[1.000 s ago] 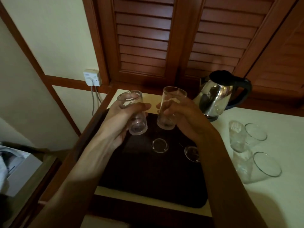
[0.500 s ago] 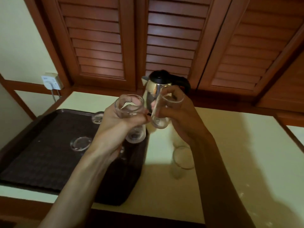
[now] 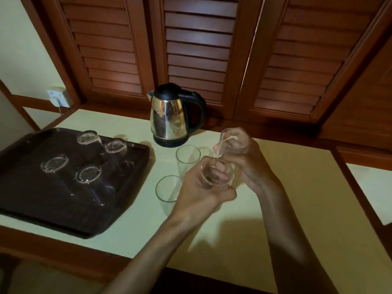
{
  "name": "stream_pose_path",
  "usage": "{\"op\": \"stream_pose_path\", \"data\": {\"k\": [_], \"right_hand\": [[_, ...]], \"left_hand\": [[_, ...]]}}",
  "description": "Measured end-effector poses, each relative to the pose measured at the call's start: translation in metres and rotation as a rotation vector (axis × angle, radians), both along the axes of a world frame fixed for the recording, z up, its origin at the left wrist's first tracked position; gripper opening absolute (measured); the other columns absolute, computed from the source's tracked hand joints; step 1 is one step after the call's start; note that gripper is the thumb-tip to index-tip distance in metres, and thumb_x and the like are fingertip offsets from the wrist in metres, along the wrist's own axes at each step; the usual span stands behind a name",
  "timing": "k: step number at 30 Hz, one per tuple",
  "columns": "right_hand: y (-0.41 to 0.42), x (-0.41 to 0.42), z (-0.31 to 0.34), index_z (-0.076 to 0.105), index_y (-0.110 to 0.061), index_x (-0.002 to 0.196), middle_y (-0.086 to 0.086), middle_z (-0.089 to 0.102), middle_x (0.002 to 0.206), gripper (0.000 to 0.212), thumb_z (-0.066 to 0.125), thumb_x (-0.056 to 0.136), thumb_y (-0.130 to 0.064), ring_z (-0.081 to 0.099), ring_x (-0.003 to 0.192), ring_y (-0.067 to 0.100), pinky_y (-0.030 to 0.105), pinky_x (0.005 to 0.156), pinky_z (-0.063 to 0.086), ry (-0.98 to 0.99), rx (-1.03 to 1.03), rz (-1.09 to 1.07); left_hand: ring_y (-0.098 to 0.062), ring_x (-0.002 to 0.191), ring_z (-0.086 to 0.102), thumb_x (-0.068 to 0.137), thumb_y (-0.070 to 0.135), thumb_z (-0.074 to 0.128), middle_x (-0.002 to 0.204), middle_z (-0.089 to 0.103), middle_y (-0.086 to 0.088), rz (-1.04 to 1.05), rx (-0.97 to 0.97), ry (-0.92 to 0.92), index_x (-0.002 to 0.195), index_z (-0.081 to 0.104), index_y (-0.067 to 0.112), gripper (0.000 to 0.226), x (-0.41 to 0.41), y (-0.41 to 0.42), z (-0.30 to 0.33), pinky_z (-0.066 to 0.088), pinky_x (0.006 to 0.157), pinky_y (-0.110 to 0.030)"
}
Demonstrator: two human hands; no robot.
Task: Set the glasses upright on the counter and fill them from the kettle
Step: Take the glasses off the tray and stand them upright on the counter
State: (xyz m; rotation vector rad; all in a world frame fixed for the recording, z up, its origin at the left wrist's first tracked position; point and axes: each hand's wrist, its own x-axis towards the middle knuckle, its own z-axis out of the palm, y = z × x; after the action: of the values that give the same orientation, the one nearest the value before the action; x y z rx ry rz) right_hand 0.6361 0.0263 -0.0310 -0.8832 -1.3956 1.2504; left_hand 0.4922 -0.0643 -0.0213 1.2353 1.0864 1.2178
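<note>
My left hand [image 3: 201, 187] grips a clear glass [image 3: 218, 175], mouth up, over the pale counter [image 3: 297, 198]. Just behind it my right hand [image 3: 248, 164] grips a second glass [image 3: 233, 141], also mouth up. Two more glasses stand upright on the counter to the left of my hands, one at the back [image 3: 187, 154] and one nearer [image 3: 168, 188]. A steel kettle [image 3: 169, 117] with a black lid and handle stands on its base behind them. Several glasses sit upside down on the dark tray [image 3: 25, 200].
The tray takes up the counter's left part. Brown louvred doors [image 3: 197, 49] rise behind the counter. A wall socket [image 3: 58, 98] with a cable is at the back left. A wooden edge frames the counter at the right [image 3: 347, 177].
Both hands have carried their glasses rightward from over the tray to the counter in front of the kettle and lower. The camera has swung right with them.
</note>
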Motion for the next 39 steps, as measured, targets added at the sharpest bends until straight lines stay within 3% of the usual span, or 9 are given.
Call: {"op": "stream_pose_path", "data": {"k": [4, 9, 16, 20, 24, 27, 32, 37, 39], "right_hand": [[0.003, 0.013, -0.028, 0.058, -0.014, 0.099, -0.008, 0.068, 0.094, 0.045, 0.074, 0.062, 0.007, 0.063, 0.098, 0.027, 0.038, 0.079, 0.048, -0.071, -0.067, 0.029], [0.007, 0.02, -0.06, 0.064, -0.024, 0.098, 0.012, 0.068, 0.103, 0.047, 0.087, 0.061, -0.006, 0.068, 0.103, 0.039, 0.043, 0.083, 0.053, -0.116, -0.142, 0.013], [0.011, 0.022, -0.087, 0.058, -0.017, 0.107, 0.031, 0.063, 0.114, 0.055, 0.09, 0.061, -0.017, 0.062, 0.058, 0.004, 0.03, 0.061, 0.047, -0.112, -0.191, 0.028], [0.011, 0.022, -0.091, 0.059, -0.015, 0.107, 0.035, 0.061, 0.116, 0.053, 0.089, 0.064, -0.01, 0.062, 0.057, 0.0, 0.025, 0.057, 0.05, -0.089, -0.192, 0.023], [0.011, 0.023, -0.09, 0.064, -0.026, 0.102, 0.023, 0.066, 0.108, 0.05, 0.092, 0.062, -0.014, 0.068, 0.091, 0.021, 0.034, 0.074, 0.055, -0.113, -0.176, -0.002], [0.01, 0.024, -0.089, 0.065, -0.029, 0.107, 0.015, 0.068, 0.115, 0.057, 0.095, 0.059, -0.025, 0.068, 0.088, 0.015, 0.035, 0.075, 0.055, -0.132, -0.159, 0.02], [0.003, 0.032, -0.054, 0.053, -0.034, 0.132, 0.006, 0.06, 0.136, 0.083, 0.092, 0.06, -0.04, 0.052, 0.135, 0.013, 0.039, 0.112, 0.044, -0.177, -0.028, -0.047], [-0.006, 0.015, 0.008, 0.052, -0.031, 0.134, 0.0, 0.06, 0.14, 0.07, 0.087, 0.073, -0.038, 0.049, 0.138, 0.008, 0.014, 0.102, 0.041, -0.267, 0.187, -0.072], [-0.01, -0.005, 0.031, 0.054, -0.029, 0.132, -0.003, 0.062, 0.137, 0.061, 0.083, 0.078, -0.031, 0.053, 0.135, 0.005, 0.018, 0.104, 0.042, -0.268, 0.237, -0.028]], "left_hand": [[-0.012, 0.072, 0.055, 0.062, -0.011, 0.076, 0.077, 0.059, 0.001, 0.007, -0.027, 0.01, 0.093, 0.062, 0.004, 0.037, 0.023, -0.01, -0.032, 0.047, 0.068, -0.019], [-0.016, 0.079, 0.057, 0.061, -0.012, 0.071, 0.083, 0.06, -0.009, 0.052, -0.069, -0.008, 0.091, 0.059, -0.001, 0.035, 0.031, -0.009, -0.062, 0.049, 0.068, -0.02], [-0.013, 0.077, 0.057, 0.063, -0.016, 0.072, 0.082, 0.06, -0.007, 0.065, -0.068, -0.002, 0.09, 0.062, 0.007, 0.037, 0.037, -0.002, -0.075, 0.049, 0.065, -0.019], [-0.013, 0.077, 0.06, 0.06, -0.009, 0.073, 0.081, 0.062, -0.003, 0.067, -0.057, 0.033, 0.091, 0.061, 0.006, 0.036, 0.039, -0.001, -0.082, 0.051, 0.066, -0.024], [-0.012, 0.075, 0.061, 0.066, -0.014, 0.078, 0.08, 0.064, -0.003, 0.062, -0.023, 0.058, 0.094, 0.061, 0.002, 0.036, 0.037, 0.001, -0.086, 0.052, 0.07, -0.024], [-0.01, 0.076, 0.065, 0.068, -0.014, 0.084, 0.082, 0.067, -0.005, 0.053, -0.018, 0.076, 0.098, 0.063, 0.002, 0.04, 0.035, -0.002, -0.083, 0.053, 0.07, -0.023], [-0.018, 0.11, 0.067, 0.065, 0.014, 0.093, 0.109, 0.07, 0.0, 0.097, 0.098, 0.152, 0.121, 0.059, 0.02, 0.066, 0.022, -0.01, -0.054, 0.051, 0.094, -0.022], [-0.021, 0.124, 0.06, 0.068, 0.01, 0.092, 0.12, 0.067, 0.006, 0.131, 0.311, 0.196, 0.127, 0.057, 0.021, 0.069, 0.003, -0.02, 0.002, 0.045, 0.108, -0.029], [-0.023, 0.124, 0.061, 0.07, 0.011, 0.09, 0.122, 0.067, 0.006, 0.13, 0.366, 0.18, 0.127, 0.059, 0.018, 0.065, -0.015, -0.021, 0.021, 0.048, 0.107, -0.035]]}}
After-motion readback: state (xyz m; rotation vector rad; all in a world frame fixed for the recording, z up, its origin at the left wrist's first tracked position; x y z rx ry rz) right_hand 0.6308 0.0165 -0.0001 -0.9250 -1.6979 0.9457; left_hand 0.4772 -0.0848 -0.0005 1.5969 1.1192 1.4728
